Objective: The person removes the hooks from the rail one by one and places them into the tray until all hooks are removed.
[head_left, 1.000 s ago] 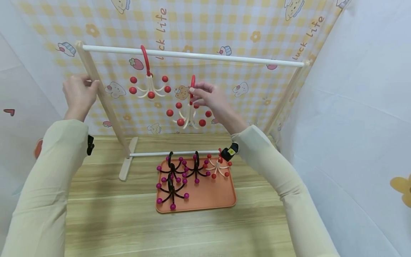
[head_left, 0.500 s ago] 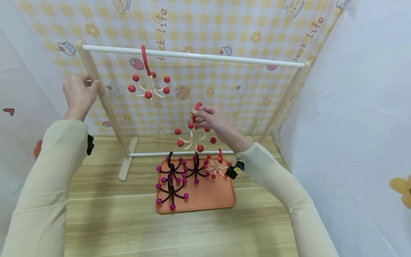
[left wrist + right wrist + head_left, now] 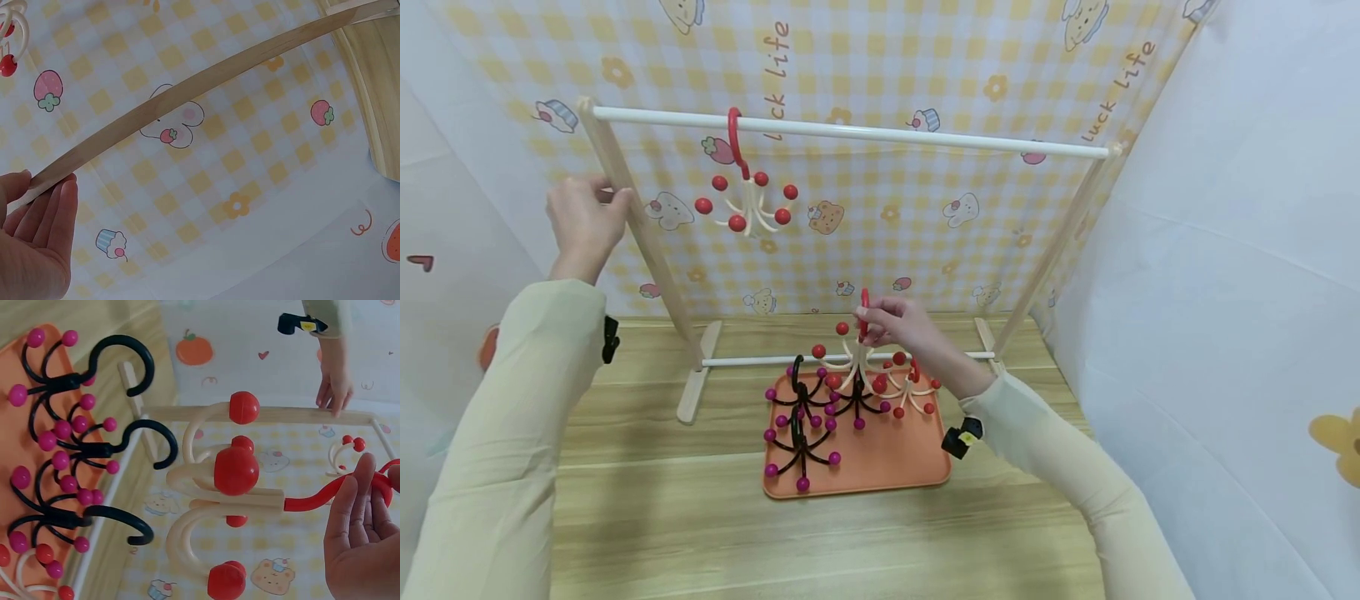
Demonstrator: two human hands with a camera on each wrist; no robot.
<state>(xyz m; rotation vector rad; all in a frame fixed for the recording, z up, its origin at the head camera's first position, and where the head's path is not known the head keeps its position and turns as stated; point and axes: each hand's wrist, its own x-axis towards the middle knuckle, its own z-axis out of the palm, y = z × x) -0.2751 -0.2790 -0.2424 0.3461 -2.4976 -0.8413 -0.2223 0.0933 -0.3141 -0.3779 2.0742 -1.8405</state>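
Note:
My left hand pinches the left wooden post of a rack; in the left wrist view, thumb and fingers lie on either side of it. My right hand holds the red hook of a multi-arm hanger, whose cream arms end in red balls. This hanger is upright over the back of the orange tray, overlapping in view a black hanger with magenta balls. Another red-and-cream hanger hangs by its hook from the white top bar, left of centre.
On the tray also lie two black hangers, one at the back left and one nearer, plus a smaller-looking red-and-cream hanger. A white lower bar runs behind the tray. The rack's right post stands opposite, before a checked cloth.
My right hand has come down from below the top bar toward the tray, carrying the red-and-cream hanger. The hanging one has turned slightly. My left hand stays on the post.

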